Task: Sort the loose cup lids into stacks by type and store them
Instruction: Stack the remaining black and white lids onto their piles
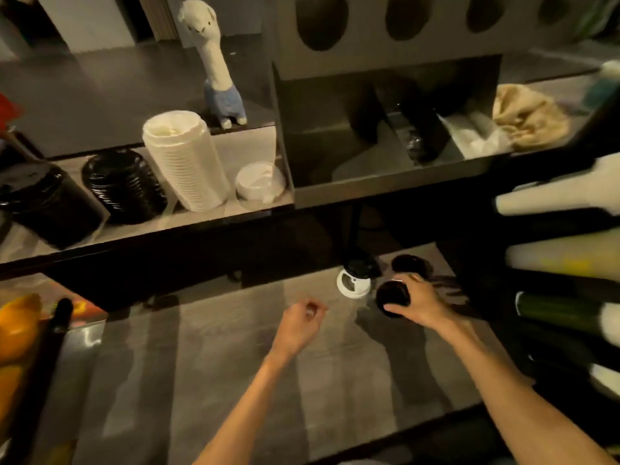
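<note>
Right hand [417, 305], fingers curled around a black lid [392, 297] just above the surface [235, 364], beside a white lid [353, 284] and another black lid [407, 264]. Left hand [298, 325] hovers, fingers loosely curled, holding nothing. Lid stacks [184, 159] occupy the shelf.

Right hand [417, 305] covers part of the black lid [392, 298] it grips, so lid type can't be read. Left hand [300, 322] is curled; whether it holds anything can't be told. Bottles [563, 196] at right are blurred and cut off by frame edge. Orange items [15, 327] at left are cut off, unidentifiable. Organizer [385, 135] bins are too dark to see contents.
</note>
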Demonstrator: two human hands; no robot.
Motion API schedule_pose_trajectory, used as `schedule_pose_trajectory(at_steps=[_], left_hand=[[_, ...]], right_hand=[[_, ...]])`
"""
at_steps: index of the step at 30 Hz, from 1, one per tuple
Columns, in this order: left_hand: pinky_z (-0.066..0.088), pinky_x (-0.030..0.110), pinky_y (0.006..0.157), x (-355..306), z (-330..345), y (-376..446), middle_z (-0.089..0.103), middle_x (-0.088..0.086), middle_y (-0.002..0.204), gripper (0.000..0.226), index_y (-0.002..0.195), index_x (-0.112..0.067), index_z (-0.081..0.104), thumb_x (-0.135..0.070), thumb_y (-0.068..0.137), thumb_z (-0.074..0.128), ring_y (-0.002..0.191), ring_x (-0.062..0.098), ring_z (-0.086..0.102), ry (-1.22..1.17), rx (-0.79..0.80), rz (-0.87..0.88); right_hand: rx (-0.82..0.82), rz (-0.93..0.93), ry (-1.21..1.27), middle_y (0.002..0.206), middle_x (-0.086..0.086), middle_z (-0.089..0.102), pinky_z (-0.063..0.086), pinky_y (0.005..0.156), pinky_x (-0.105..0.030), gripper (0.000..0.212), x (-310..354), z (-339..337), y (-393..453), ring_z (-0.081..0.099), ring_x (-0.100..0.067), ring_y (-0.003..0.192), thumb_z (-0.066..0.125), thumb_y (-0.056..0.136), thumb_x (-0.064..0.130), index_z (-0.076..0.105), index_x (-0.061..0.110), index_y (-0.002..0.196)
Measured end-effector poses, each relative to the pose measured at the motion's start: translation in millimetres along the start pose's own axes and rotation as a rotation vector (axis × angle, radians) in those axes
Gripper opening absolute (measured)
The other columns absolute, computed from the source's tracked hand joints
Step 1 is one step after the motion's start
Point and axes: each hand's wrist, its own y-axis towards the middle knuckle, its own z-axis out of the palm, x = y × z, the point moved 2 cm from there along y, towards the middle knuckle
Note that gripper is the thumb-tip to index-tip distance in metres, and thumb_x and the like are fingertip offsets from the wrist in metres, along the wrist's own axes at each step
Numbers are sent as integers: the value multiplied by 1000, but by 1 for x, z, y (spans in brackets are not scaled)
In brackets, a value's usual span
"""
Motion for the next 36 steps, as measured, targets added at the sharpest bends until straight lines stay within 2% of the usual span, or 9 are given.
schedule_pose_trajectory(at_steps=[3, 6, 12, 15, 19, 22, 26, 33, 36], left_hand=[[41, 16, 85, -5, 32, 10, 71, 4, 116, 17, 113, -10, 70, -15, 99, 62, 105, 19, 66, 173, 44, 43], [36, 26, 102, -11, 56, 29, 57, 5, 135, 31, 129, -13, 61, -19, 99, 59, 125, 26, 54, 381, 112, 99], [29, 44, 123, -19, 89, 78, 15, 6, 169, 71, 160, -21, 26, -21, 97, 59, 154, 33, 18, 640, 196, 182], [22, 45, 126, -14, 100, 98, -11, 2, 172, 82, 165, -27, 6, -28, 99, 56, 159, 31, -5, 748, 246, 160], [21, 49, 127, -5, 109, 109, -24, -1, 169, 87, 162, -33, -9, -37, 101, 53, 158, 28, -11, 915, 281, 178], [27, 47, 124, 3, 107, 99, -10, 0, 172, 83, 164, -32, 2, -30, 100, 55, 159, 27, 1, 881, 217, 224], [33, 48, 121, 22, 96, 72, 13, 1, 170, 75, 162, -27, 17, -28, 99, 57, 150, 29, 27, 817, 125, 289], [31, 51, 122, 46, 80, 30, 39, 1, 157, 61, 156, -19, 31, -28, 101, 54, 152, 32, 27, 795, 91, 276], [48, 46, 103, 52, 74, 28, 55, 5, 128, 39, 130, -14, 52, -26, 95, 63, 123, 30, 52, 718, -46, 295]], right_hand=[[-1, 30, -79, 173, -2, 4, 30, 118, -36, 90, -27, 25, 1, 22, -26, 155, 80, 89, 32, 27, 23, 162], [-46, 40, -101, 172, 0, -14, 26, 121, -38, 99, -42, 30, 12, 7, -28, 159, 77, 91, 36, 13, 30, 165], [-13, 71, -25, 172, 4, -18, 21, 124, -51, 111, -53, 36, 57, 0, -36, 159, 76, 81, 66, 9, 36, 165], [31, 33, -30, 166, 13, -29, 24, 124, -56, 102, -66, 65, 59, -6, -39, 158, 78, 90, 41, 7, 40, 164], [-18, -131, 16, 173, 4, -10, 21, 124, -60, 106, -64, 95, 30, -3, -38, 158, 65, 77, 71, 20, 31, 164], [-118, -224, 22, 174, 2, 3, 25, 124, -57, 93, -64, 113, 10, 11, -37, 158, 64, 80, 64, 33, 27, 160], [-182, -229, 146, 171, 8, 5, 26, 126, -45, 86, -61, 122, -3, 15, -29, 158, 87, 81, 25, 42, 28, 155], [-232, -308, 288, 169, 10, 15, 32, 123, -30, 75, -55, 122, -37, 26, -14, 155, 78, 88, 30, 42, 27, 154], [-291, -287, 329, 162, 5, 30, 36, 119, -26, 71, -53, 109, -45, 38, -15, 149, 79, 88, 30, 46, 25, 151]])
